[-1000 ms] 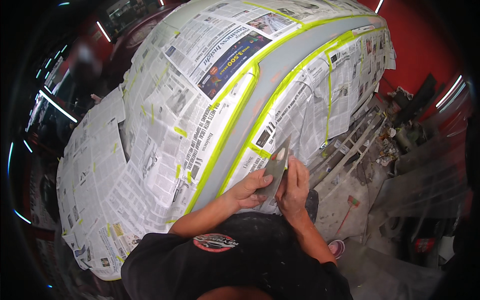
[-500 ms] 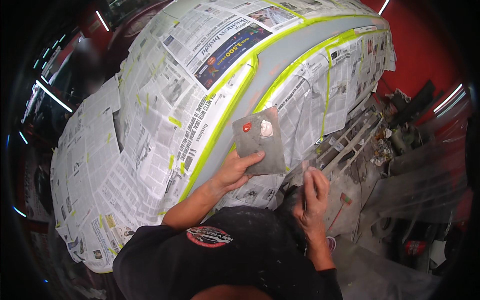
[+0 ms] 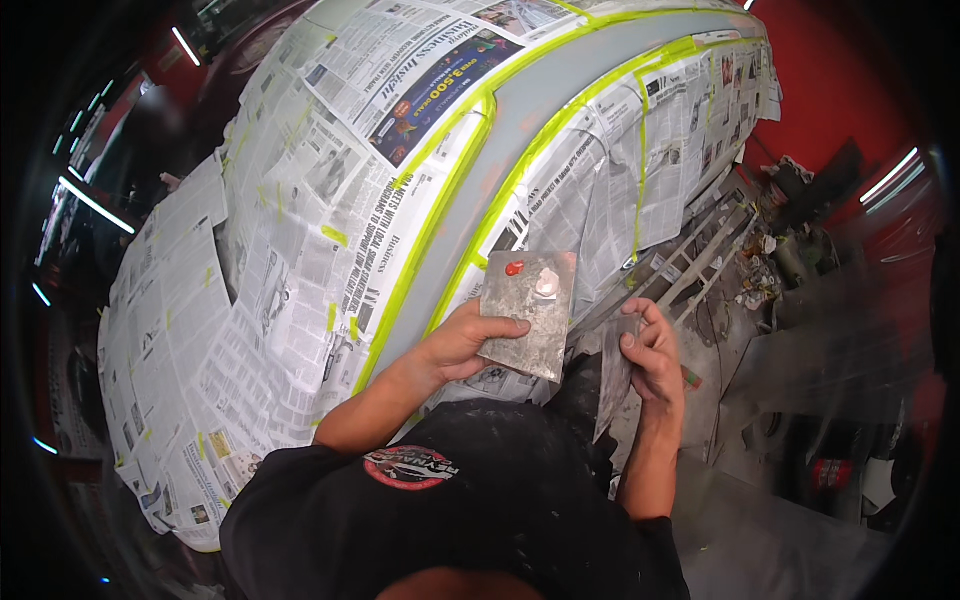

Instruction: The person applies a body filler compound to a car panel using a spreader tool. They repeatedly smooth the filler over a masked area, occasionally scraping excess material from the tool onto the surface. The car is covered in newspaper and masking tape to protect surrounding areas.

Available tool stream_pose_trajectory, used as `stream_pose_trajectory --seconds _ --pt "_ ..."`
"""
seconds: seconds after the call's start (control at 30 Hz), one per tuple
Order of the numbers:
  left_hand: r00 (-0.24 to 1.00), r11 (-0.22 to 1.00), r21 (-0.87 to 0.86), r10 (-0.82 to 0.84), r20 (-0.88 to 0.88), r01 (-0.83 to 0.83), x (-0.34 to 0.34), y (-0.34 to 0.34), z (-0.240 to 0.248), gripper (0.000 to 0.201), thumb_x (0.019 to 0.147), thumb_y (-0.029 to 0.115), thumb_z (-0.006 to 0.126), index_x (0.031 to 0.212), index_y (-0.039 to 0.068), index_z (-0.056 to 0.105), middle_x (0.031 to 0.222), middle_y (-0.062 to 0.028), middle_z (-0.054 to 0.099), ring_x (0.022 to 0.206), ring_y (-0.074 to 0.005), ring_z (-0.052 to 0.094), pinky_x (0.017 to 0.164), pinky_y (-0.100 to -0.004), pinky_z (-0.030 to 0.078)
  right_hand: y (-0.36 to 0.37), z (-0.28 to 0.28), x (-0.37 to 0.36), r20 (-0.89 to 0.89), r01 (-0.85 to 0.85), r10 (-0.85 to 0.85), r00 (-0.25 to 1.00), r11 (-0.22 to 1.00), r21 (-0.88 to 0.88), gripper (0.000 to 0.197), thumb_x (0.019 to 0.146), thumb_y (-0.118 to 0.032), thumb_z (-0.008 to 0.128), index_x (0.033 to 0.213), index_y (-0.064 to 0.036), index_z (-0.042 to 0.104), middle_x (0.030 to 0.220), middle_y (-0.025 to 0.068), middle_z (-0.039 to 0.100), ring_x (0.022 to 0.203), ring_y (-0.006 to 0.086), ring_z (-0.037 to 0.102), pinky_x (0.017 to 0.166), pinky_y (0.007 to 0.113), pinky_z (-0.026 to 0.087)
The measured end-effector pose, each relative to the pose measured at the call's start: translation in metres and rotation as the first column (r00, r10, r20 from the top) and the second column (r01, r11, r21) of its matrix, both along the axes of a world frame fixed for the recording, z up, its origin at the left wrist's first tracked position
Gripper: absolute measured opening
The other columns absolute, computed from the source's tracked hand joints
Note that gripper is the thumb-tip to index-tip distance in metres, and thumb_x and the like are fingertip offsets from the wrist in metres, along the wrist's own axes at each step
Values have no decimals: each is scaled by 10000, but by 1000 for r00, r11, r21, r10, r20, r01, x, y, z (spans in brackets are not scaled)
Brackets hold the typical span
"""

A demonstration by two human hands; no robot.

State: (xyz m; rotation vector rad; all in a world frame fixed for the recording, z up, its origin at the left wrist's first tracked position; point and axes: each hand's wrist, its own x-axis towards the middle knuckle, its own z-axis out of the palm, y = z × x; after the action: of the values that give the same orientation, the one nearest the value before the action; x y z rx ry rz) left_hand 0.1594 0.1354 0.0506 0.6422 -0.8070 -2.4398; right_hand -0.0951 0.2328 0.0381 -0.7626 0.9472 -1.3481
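My left hand (image 3: pixel 462 343) grips a grey, smeared mixing board (image 3: pixel 525 335) by its left edge, thumb on top. Near the board's far end sit a red dab of paste (image 3: pixel 515 268) and a larger pale pink blob of putty (image 3: pixel 547 283), lying apart. To the right of the board, my right hand (image 3: pixel 652 355) pinches a thin grey flat spreader (image 3: pixel 612 375) between thumb and fingers. The spreader is tilted nearly on edge, with its lower end toward my body. It appears not to touch the board or the blobs.
A car body covered in newspaper (image 3: pixel 270 290) fills the left and far side. Yellow-green tape (image 3: pixel 455 205) borders a bare grey painted strip (image 3: pixel 520 125). A ladder-like frame (image 3: pixel 705 265) and clutter lie on the floor at right, near a red wall (image 3: pixel 840 140).
The mixing board has come slightly closer to me and turned. My right hand has moved up and right, turning the spreader so more of it shows. The view has shifted a little.
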Motion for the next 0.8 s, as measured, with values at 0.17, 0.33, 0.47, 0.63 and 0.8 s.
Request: stream_pose_trajectory --seconds 0.17,0.33,0.47,0.63,0.8 --pt "995 999 -2 41 -87 -41 -1 0 12 547 879 -5 626 1393 -7 439 1279 -148 603 1173 -273 609 1007 -420 506 -9 -39 7 -647 -154 244 722 969 194 459 749 -185 846 1080 -7 583 921 79 676 836 145 638 733 272 493" --pt "993 942 -337 42 114 -1 7 -6 32 535 883 30 650 1380 -28 461 1277 -145 606 1147 -240 616 992 -387 497 10 -25 -10 -844 244 21 536 953 179 440 732 -211 859 1013 22 613 883 120 687 814 158 646 698 313 500" --pt "971 946 -297 -65 230 133 8 -13 17 528 875 51 669 1361 -40 483 1256 -144 616 1126 -226 621 980 -361 498 0 19 6 -610 241 -286 739 958 -156 377 759 -176 857 952 -9 581 792 42 638 701 99 579 631 260 484" --pt "939 881 -437 -25 342 183 12 -8 25 407 890 54 619 1281 -46 567 1193 -115 649 1095 -180 595 945 -331 475 -17 33 17 -762 163 -192 618 980 -114 405 744 -196 871 943 -11 570 738 29 621 669 98 564 608 262 478" --pt "939 891 -443 59 339 104 17 -12 25 520 866 67 665 1345 -44 496 1205 -113 640 1102 -189 612 974 -327 478 -17 30 37 -872 54 -184 454 982 -179 421 751 -220 869 941 -2 563 678 41 614 637 101 553 592 270 472"
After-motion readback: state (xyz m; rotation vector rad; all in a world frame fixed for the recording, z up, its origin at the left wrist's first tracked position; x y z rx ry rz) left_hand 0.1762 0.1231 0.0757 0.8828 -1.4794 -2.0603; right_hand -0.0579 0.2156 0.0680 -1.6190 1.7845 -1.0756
